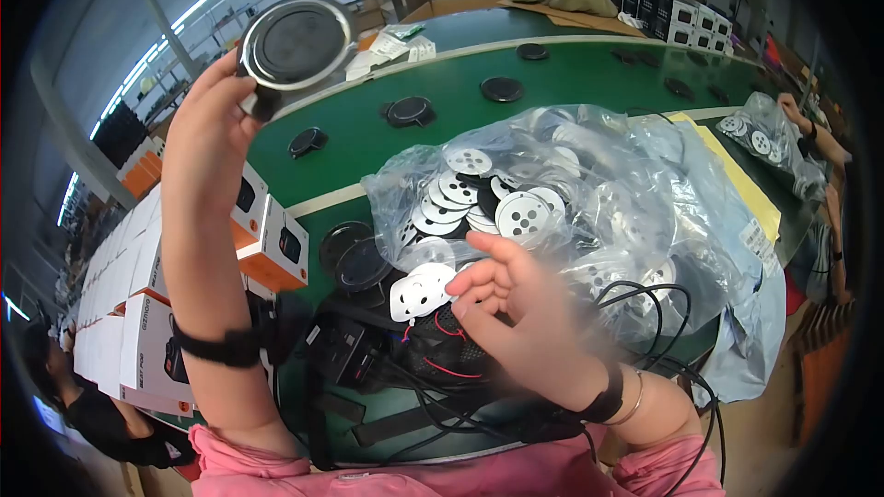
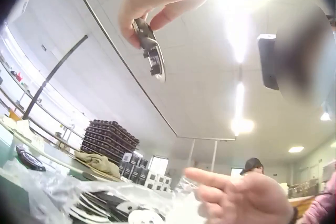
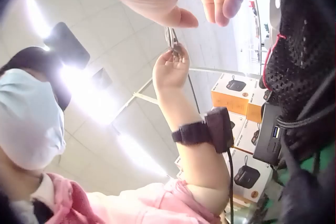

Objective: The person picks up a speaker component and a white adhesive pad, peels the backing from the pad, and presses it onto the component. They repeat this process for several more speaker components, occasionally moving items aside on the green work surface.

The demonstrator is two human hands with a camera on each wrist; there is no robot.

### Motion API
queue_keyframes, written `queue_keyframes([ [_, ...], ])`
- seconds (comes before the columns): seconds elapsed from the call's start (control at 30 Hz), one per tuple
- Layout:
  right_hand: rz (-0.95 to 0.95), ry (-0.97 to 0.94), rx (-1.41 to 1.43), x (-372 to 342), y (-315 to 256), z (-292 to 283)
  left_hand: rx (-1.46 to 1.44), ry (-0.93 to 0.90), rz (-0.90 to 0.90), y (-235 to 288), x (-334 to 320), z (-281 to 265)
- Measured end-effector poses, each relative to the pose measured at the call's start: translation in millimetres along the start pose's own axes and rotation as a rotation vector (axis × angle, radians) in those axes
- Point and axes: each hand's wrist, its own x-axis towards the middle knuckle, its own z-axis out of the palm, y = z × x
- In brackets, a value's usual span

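Raised at the upper left of the head view, my left hand (image 1: 210, 124) pinches a round black device part (image 1: 296, 41) with a silvery rim by its lower edge. The left wrist view shows this part (image 2: 151, 50) almost edge-on, with small black knobs along one side. Low over the bench, my right hand (image 1: 520, 313) has loosely bent fingers and nothing between them. Its fingertips are right at a white plate with holes (image 1: 422, 293). Beyond it, many white discs with black holes (image 1: 525, 216) lie in a clear plastic bag (image 1: 635, 184).
Black round parts (image 1: 410, 111) are spaced along the green conveyor belt (image 1: 354, 143). Stacked white-and-orange boxes (image 1: 276, 244) stand at left. Black cables (image 1: 658, 294) and a black mesh pouch (image 1: 442, 350) lie close to my right forearm. Another person's hand (image 1: 792, 110) is at far right.
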Motion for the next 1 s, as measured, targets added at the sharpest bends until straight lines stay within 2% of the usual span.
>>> queue_keyframes([
  [0.07,-0.053,-0.009,-0.025,-3,4,2,0.054,0.082,-0.048,-20,31,-6],
  [0.1,-0.060,-0.004,-0.026,-4,5,2,0.025,0.073,-0.140,-56,65,-37],
  [0.17,-0.069,-0.029,-0.063,-6,6,3,-0.015,0.024,-0.380,-98,85,-45],
  [0.2,-0.117,-0.029,-0.117,-7,9,3,-0.056,0.130,-0.544,-128,94,-57],
  [0.23,-0.123,-0.025,-0.120,-8,8,4,0.045,0.243,-0.666,-140,88,-45],
  [0.27,-0.115,-0.038,-0.145,-9,6,5,0.114,0.247,-0.769,-168,91,-57],
  [0.33,-0.146,-0.053,-0.176,-9,7,5,0.302,0.251,-0.849,-195,80,-58],
  [0.37,-0.142,-0.049,-0.177,-9,6,4,0.281,0.315,-0.834,-209,75,-60],
  [0.43,-0.160,-0.065,-0.161,-9,4,3,0.035,0.313,-0.759,-245,74,-80],
  [0.47,-0.153,-0.060,-0.165,-9,4,3,0.031,0.308,-0.766,-256,73,-81],
  [0.53,-0.195,-0.042,-0.200,-9,5,2,0.364,0.551,-0.591,-234,60,-54],
  [0.57,-0.187,-0.042,-0.203,-9,5,2,0.362,0.549,-0.599,-235,60,-53],
  [0.63,-0.188,-0.056,-0.226,-8,4,2,0.515,0.408,-0.420,-223,61,-43],
  [0.67,-0.189,-0.058,-0.228,-8,4,2,0.486,0.280,-0.460,-205,59,-36],
  [0.7,-0.177,-0.064,-0.240,-9,4,3,0.484,0.284,-0.458,-197,59,-26],
  [0.77,-0.167,-0.074,-0.258,-9,3,3,0.549,0.036,-0.423,-185,61,-8],
  [0.83,-0.158,-0.093,-0.295,-10,2,3,0.564,-0.141,-0.550,-146,53,23],
  [0.87,-0.157,-0.096,-0.296,-10,1,4,0.625,-0.219,-0.534,-133,51,35],
  [0.9,-0.173,-0.081,-0.303,-11,0,5,0.624,-0.217,-0.535,-124,51,43],
  [1.0,-0.212,-0.065,-0.329,-10,-4,5,0.809,-0.444,-0.407,-105,67,67],
])
